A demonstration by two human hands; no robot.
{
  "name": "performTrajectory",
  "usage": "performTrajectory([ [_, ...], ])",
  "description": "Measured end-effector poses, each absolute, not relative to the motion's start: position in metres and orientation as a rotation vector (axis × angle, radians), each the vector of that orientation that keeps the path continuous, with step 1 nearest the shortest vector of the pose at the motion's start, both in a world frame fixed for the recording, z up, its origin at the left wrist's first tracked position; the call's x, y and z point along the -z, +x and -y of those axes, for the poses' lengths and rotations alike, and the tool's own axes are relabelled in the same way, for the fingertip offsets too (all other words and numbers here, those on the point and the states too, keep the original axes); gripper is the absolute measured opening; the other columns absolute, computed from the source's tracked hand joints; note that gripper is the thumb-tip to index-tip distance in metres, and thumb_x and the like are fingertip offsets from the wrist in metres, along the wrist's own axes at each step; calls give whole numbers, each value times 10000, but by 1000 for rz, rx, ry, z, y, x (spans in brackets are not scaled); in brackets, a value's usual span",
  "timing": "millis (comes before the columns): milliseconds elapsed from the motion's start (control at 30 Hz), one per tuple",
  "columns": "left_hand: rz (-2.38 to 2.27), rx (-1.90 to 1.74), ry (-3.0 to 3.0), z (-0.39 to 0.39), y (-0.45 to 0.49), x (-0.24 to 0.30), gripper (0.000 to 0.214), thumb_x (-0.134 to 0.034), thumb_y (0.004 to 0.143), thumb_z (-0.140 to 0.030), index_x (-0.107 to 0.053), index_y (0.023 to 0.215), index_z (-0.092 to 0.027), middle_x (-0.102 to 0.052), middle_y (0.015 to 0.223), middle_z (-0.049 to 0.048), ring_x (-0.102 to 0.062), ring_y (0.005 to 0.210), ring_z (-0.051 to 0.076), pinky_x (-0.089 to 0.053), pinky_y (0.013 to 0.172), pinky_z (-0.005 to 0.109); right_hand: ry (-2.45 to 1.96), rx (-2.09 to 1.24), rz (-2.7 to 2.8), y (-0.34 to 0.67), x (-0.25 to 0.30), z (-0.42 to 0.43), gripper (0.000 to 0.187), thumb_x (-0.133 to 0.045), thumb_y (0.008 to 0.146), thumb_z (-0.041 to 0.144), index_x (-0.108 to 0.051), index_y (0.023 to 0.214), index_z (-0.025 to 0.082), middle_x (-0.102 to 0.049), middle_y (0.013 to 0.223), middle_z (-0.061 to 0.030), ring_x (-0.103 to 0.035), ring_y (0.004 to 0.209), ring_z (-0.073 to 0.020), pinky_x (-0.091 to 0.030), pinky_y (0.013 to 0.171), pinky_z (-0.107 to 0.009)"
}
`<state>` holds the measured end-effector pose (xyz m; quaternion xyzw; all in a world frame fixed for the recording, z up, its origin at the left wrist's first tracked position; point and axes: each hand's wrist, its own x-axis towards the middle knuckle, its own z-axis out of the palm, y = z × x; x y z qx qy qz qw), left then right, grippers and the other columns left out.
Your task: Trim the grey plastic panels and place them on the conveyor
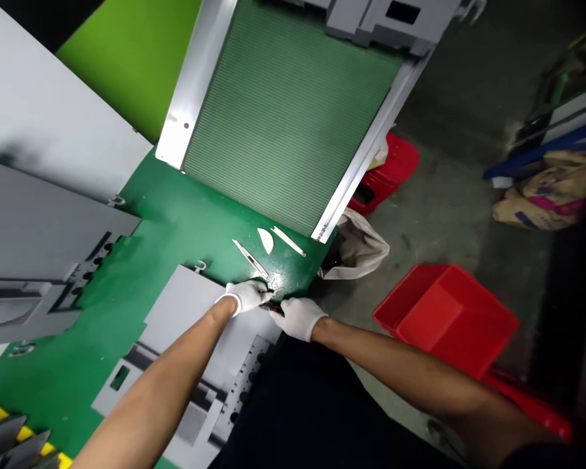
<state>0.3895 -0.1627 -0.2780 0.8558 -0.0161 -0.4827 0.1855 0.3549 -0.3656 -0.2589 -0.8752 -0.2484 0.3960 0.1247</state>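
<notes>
Grey panel (176,303), green surface (151,221); right hand (300,318), grip wrapped round dark tool (277,309); left hand (247,296) beside tool, grip contents indiscernible.

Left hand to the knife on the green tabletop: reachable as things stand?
Likely yes. The knife lies just beyond the left hand, with nothing visible between them. That hand is close to a dark tool, though whether it holds anything is unclear.
</notes>
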Motion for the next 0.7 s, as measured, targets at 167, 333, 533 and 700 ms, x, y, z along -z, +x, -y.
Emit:
performTrajectory([
  [167, 220, 864, 2137, 141, 372, 273, 317, -606, 913, -494, -775, 874, -228, -745, 965, 52, -669, 877, 186, -485, 860, 294, -2486, -1211, 748, 358, 267, 368, 666, -310, 1005, 652, -736, 1090, 146, -766, 1065, -184, -728, 1004, -326, -519, 862, -381],
  [333, 298, 735, 1879, 131, 368, 271, 289, -642, 931, -448, -791, 850, -213, -746, 881, 64, -667, 808, 178, -512, 819, 285, -2471, -1194, 748, 355, 274, 371, 674, -309, 1000, 671, -732, 1086, 153, -761, 1072, -173, -723, 1003, -315, -509, 858, -369],
  [533, 82, 748, 1568, 142, 357, 256, 279, -680, 909, -440, -803, 886, -191, -751, 936, 94, -676, 898, 224, -544, 835, 325, -2473, -1219, 649, 360, 275, 370, 607, -313, 1026, 605, -726, 1123, 170, -753, 1118, -163, -711, 1034, -281, -485, 876, -346],
  [700, -307, 372, 1628, 139, 363, 241, 311, -742, 842, -482, -781, 892, -178, -745, 972, 83, -670, 923, 228, -534, 885, 340, -2472, -1142, 438, 361, 275, 378, 651, -333, 992, 676, -742, 1043, 172, -769, 1057, -164, -725, 995, -304, -485, 818, -353],
])
